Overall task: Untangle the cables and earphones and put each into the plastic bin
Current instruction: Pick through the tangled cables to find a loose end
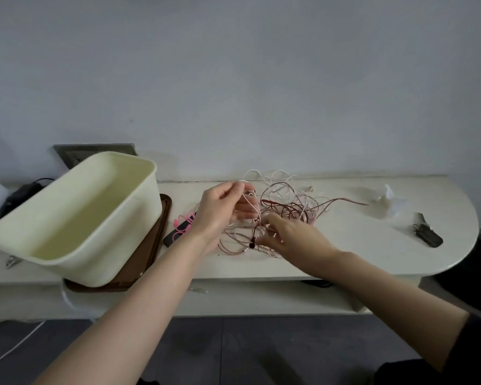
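White desk (pixel 345 245), bare wall behind. Cable tangle (pixel 289 201) sits right of plastic bin (pixel 95 195), sprawling lengthwise away from it. My left hand (pixel 222 209), nearer the bin, pinches a white cable (pixel 252 202). Right hand (pixel 286 237) is buried in the pile, grip unclear.

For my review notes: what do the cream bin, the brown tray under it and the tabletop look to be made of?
Bin: most likely moulded plastic, with smooth, satin cream walls and a thin rounded rim.
Tray: dark brown with a raised, slightly glossy edge. It could be plastic or lacquered wood.
Tabletop: smooth off-white, probably laminate or painted board.
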The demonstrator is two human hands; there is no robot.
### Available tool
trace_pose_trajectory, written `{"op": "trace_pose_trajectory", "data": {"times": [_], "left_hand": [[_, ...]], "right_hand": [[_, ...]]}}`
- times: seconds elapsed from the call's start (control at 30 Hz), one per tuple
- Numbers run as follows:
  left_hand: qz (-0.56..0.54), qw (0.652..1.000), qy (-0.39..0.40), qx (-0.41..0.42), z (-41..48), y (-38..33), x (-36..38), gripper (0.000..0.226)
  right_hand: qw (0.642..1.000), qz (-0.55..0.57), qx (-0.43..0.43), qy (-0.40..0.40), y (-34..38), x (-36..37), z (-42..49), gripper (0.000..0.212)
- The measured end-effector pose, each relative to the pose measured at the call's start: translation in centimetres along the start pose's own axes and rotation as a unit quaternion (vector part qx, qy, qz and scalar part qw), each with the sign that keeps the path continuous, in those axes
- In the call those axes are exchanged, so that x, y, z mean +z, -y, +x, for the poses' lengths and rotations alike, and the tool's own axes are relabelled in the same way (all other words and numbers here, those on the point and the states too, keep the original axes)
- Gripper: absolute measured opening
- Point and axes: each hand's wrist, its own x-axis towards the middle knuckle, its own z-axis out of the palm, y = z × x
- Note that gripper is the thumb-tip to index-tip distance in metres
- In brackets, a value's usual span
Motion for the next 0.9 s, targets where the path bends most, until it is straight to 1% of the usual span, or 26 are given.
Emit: {"op": "trace_pose_trajectory", "data": {"times": [0.07, 0.13, 0.2, 0.27, 0.37, 0.47, 0.5, 0.53, 0.57, 0.6, 0.63, 0.67, 0.7, 0.73, 0.77, 0.8, 0.83, 0.87, 0.9], "left_hand": [[0.047, 0.998, -0.038, 0.007, 0.2, 0.1, -0.8, 0.024], [0.074, 0.994, -0.083, -0.015, 0.6, 0.4, -2.0, 0.024], [0.071, 0.99, -0.105, -0.061, 0.8, 0.9, -2.9, 0.024], [0.111, 0.982, -0.125, -0.088, 0.8, 1.5, -3.5, 0.023], [0.224, 0.956, -0.142, -0.122, 0.8, 2.1, -3.9, 0.019], [0.254, 0.949, -0.114, -0.146, 0.8, 2.4, -3.4, 0.015], [0.281, 0.943, -0.111, -0.139, 0.9, 2.5, -3.0, 0.012], [0.331, 0.928, -0.117, -0.126, 0.9, 2.8, -2.6, 0.023], [0.398, 0.901, -0.133, -0.109, 0.9, 3.0, -2.3, 0.039], [0.46, 0.872, -0.15, -0.07, 0.4, 2.9, -1.9, 0.048], [0.5, 0.85, -0.165, -0.003, 0.0, 2.8, -1.4, 0.048], [0.512, 0.84, -0.165, 0.065, -0.4, 2.6, -0.8, 0.041], [0.506, 0.843, -0.147, 0.113, -0.6, 2.6, -0.3, 0.03], [0.482, 0.861, -0.114, 0.118, -0.8, 2.7, 0.2, 0.019], [0.454, 0.883, -0.081, 0.088, -0.9, 2.8, 0.7, 0.012], [0.427, 0.903, -0.049, 0.031, -1.1, 3.0, 1.1, 0.008], [0.41, 0.911, -0.03, -0.025, -1.1, 3.3, 1.3, 0.008], [0.403, 0.913, -0.015, -0.067, -1.2, 3.5, 1.4, 0.011], [0.405, 0.91, -0.003, -0.088, -1.2, 4.0, 1.4, 0.016]], "right_hand": [[0.999, 0.031, 0.008, -0.021, -0.5, -0.5, 0.4, 0.04], [0.996, 0.073, 0.026, -0.04, -1.4, -0.9, 0.7, 0.036], [0.994, 0.086, 0.035, -0.06, -2.0, -1.0, 0.9, 0.024], [0.99, 0.097, 0.051, -0.085, -2.5, -0.9, 1.1, 0.012], [0.984, 0.113, 0.081, -0.112, -2.9, -0.7, 1.7, 0.019], [0.978, 0.149, 0.086, -0.115, -2.4, -0.9, 2.0, 0.025], [0.975, 0.172, 0.082, -0.111, -2.2, -0.9, 2.1, 0.027], [0.973, 0.193, 0.075, -0.102, -1.9, -1.0, 2.0, 0.028], [0.972, 0.207, 0.067, -0.091, -1.5, -0.9, 2.0, 0.029], [0.972, 0.214, 0.059, -0.081, -1.2, -0.8, 1.9, 0.028], [0.972, 0.216, 0.053, -0.071, -0.8, -0.6, 1.8, 0.026], [0.973, 0.219, 0.046, -0.063, -0.5, -0.5, 1.6, 0.025], [0.973, 0.222, 0.04, -0.056, -0.3, -0.3, 1.5, 0.024], [0.973, 0.223, 0.034, -0.053, -0.1, -0.3, 1.5, 0.024], [0.974, 0.218, 0.03, -0.053, 0.0, -0.3, 1.4, 0.025], [0.975, 0.211, 0.029, -0.056, 0.1, -0.4, 1.3, 0.028], [0.976, 0.206, 0.03, -0.062, 0.1, -0.6, 1.3, 0.029], [0.976, 0.207, 0.032, -0.066, 0.2, -0.8, 1.3, 0.03], [0.974, 0.212, 0.035, -0.068, 0.2, -0.9, 1.2, 0.03]]}}
